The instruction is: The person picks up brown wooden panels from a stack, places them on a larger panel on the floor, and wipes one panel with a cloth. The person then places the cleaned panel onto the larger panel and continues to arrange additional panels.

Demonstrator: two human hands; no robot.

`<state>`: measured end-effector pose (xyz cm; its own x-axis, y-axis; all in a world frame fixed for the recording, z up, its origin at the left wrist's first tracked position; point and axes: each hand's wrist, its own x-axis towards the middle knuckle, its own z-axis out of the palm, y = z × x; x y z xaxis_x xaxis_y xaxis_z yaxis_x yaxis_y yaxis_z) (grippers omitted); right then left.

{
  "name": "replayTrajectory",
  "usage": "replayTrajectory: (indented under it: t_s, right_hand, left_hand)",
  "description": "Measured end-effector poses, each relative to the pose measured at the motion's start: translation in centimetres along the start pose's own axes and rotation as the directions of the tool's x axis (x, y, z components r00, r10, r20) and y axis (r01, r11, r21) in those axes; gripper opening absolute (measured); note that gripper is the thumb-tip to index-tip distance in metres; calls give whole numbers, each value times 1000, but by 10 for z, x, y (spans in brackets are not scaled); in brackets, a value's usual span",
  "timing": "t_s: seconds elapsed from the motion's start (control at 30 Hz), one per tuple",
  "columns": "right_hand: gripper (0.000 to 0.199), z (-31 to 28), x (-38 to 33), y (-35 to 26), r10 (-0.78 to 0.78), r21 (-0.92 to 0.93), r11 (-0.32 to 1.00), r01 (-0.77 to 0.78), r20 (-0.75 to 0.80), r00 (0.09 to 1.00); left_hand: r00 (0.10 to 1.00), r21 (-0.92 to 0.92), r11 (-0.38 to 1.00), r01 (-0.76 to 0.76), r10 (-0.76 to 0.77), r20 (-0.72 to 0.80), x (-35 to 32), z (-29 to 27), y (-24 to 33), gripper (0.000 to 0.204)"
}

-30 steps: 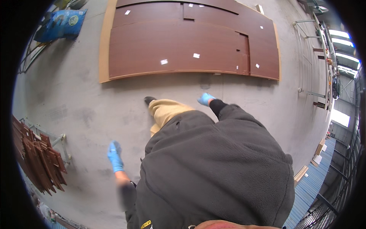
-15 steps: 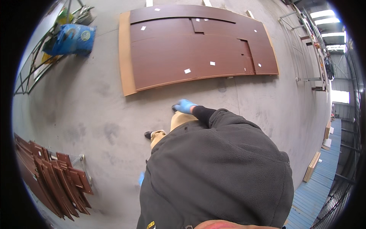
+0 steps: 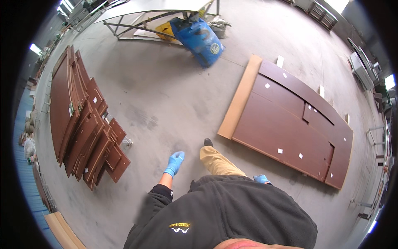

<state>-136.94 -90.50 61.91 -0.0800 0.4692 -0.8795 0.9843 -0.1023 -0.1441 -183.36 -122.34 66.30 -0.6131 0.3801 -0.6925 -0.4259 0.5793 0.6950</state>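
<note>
Concrete workshop floor (image 3: 166, 103), grey and stained, seen from my head cam looking straight down.

Left hand (image 3: 174, 162): blue glove, swung out in front at my left side, fingers loose and pointing down. Grip released, nothing in it, not touching anything. It hangs over bare floor between the two lots of boards.

Right hand (image 3: 261, 179): also blue-gloved, only partly visible at the edge of my dark fleece (image 3: 224, 211). Can't tell whether that grip is released or clenched. It shows near the lower edge of the flat boards.

Flat boards (image 3: 290, 124): dark brown panels laid side by side on the floor to my right front, small white tags stuck on them, with a lighter tan sheet (image 3: 240, 97) showing under their left edge. Nearest thing to the right hand, but apart from it.

Stack of boards (image 3: 83, 124): same dark brown, piled unevenly and overlapping on the floor to my left, well apart from the left hand.

Leg in tan trousers (image 3: 217, 162) stepping forward, dark shoe (image 3: 208, 142) just beside the corner of the tan sheet.

Far side: blue bag (image 3: 201, 39) lying on the floor by a metal frame (image 3: 137, 25), something yellow next to it.
</note>
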Motion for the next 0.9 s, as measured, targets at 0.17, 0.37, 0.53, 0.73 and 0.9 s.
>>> replayTrajectory:
  t_s: [0.17, 0.37, 0.53, 0.73, 0.9]
  right_hand:
    - [44, -18, 61, -179, -146, -58, 987, 148, 27, 989]
    - [46, -57, 103, -406, -462, 87, 885, 458, 38, 886]
    - [30, -61, 159, -533, -574, 74, 817, 572, 13, 819]
    - [45, -59, 207, -634, -470, -294, 821, 489, 135, 872]
    - [38, -78, 185, -751, -316, -266, 910, 318, 51, 947]
  left_hand:
    - [990, -4, 991, 132, -132, -48, 6, -63, 3, 36]
    - [848, -468, 829, 306, -461, -263, 5, -165, -6, 25]
    - [663, -645, 643, 413, -698, -271, 37, -194, 12, 29]
    - [773, -558, 732, 392, -591, -233, 169, -253, 77, 40]
    - [878, -257, 934, 248, -329, -349, 309, -346, 189, 46]
